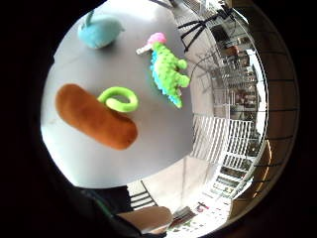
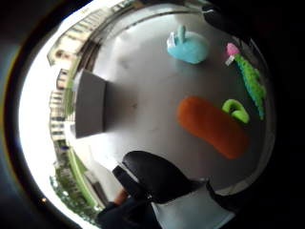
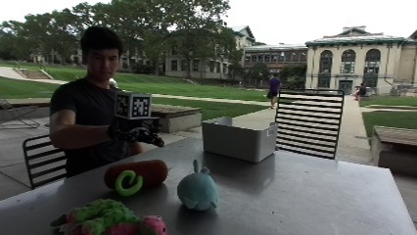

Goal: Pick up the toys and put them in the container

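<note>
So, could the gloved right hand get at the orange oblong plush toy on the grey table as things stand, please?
Probably yes. The gloved right hand hovers above the grey table, fingers relaxed, holding nothing. The orange oblong plush toy lies just below it, only a green plush ring resting against it.

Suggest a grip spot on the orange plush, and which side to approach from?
Probably the middle of the orange plush, from above, fingers across its narrow width. It lies flat and elongated on the table; the green ring crowds one end.

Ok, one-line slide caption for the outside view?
Gloved hand hovers above the table; three toys lie untouched, bin waits behind.
</note>
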A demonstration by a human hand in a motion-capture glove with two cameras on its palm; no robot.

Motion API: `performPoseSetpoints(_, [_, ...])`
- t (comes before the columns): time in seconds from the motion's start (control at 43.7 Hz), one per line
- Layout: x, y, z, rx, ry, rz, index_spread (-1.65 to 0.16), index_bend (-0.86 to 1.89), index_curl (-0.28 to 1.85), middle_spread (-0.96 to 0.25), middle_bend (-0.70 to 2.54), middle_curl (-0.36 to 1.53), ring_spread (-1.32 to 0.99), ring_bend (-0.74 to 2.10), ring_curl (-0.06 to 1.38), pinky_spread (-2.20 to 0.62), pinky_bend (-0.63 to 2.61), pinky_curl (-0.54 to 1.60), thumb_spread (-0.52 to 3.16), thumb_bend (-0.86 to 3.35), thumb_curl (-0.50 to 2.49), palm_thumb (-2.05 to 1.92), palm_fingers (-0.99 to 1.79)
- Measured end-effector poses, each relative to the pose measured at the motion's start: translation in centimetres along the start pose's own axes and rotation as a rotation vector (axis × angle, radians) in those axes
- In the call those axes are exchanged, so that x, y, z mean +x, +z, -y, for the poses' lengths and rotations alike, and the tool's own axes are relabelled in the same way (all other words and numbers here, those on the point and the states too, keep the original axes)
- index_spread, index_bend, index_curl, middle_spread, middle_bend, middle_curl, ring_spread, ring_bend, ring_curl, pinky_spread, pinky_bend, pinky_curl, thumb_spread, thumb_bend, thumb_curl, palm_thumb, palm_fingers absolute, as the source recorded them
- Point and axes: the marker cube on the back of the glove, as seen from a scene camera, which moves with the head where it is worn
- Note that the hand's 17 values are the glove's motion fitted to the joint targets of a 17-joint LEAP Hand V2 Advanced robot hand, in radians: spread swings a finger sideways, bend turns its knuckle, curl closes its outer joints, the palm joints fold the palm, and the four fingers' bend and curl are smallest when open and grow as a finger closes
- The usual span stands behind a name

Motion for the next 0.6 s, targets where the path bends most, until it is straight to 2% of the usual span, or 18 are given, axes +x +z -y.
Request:
performPoseSetpoints(0.206, [2.0,6.1,-0.2,-0.069,0.036,0.021,-0.27,0.28,0.4,-0.15,0.24,0.34,-0.23,0.12,0.13,0.0,0.35,0.28,0.86,-0.08,0.16,-0.1,-0.07])
performPoseSetpoints(0.595, [2.1,11.6,-0.5,-0.206,0.068,0.071,-0.29,0.48,0.49,-0.2,0.28,0.39,-0.21,0.09,0.08,0.04,0.29,0.29,1.0,0.03,0.25,0.14,-0.01])
